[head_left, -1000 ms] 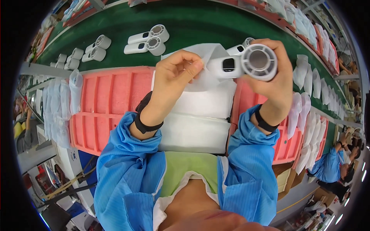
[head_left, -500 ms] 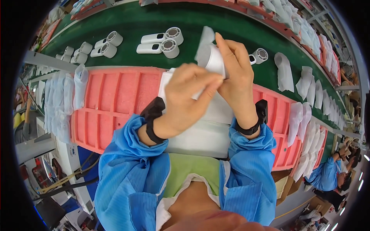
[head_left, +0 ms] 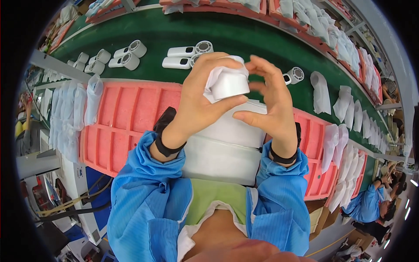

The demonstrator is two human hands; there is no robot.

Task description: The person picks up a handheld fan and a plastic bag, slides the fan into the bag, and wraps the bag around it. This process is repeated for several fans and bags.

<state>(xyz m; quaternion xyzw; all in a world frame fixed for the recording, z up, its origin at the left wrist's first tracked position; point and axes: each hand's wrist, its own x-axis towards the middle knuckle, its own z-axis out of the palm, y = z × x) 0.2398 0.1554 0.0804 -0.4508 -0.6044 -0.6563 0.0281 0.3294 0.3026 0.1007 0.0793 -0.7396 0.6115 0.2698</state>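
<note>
In front of my chest I hold a white handheld fan [head_left: 230, 84], its round end showing out of a crumpled white foam sleeve [head_left: 214, 79]. My left hand [head_left: 196, 94] grips fan and sleeve together, thumb under the near edge and fingers over the far side. Beside it on the right, my right hand [head_left: 277, 102] has its fingers spread and curved, the thumb apart; some fingertips are blurred. Below both hands lies a stack of flat white foam sleeves [head_left: 221, 160]. The rest of the held fan is hidden by my left hand and the sleeve.
Pink compartment trays [head_left: 144, 107] flank the stack, with wrapped pieces [head_left: 65, 118] at the left end and more wrapped pieces [head_left: 349, 172] at the right. Bare white fans [head_left: 178, 62] and a row of sleeved pieces [head_left: 321, 91] lie on the green belt [head_left: 161, 28]. Co-workers sit far right.
My left hand has moved up and round the fan and sleeve. My right hand, earlier gripping them, has let go and spread its fingers. The fan's round end has tipped toward me.
</note>
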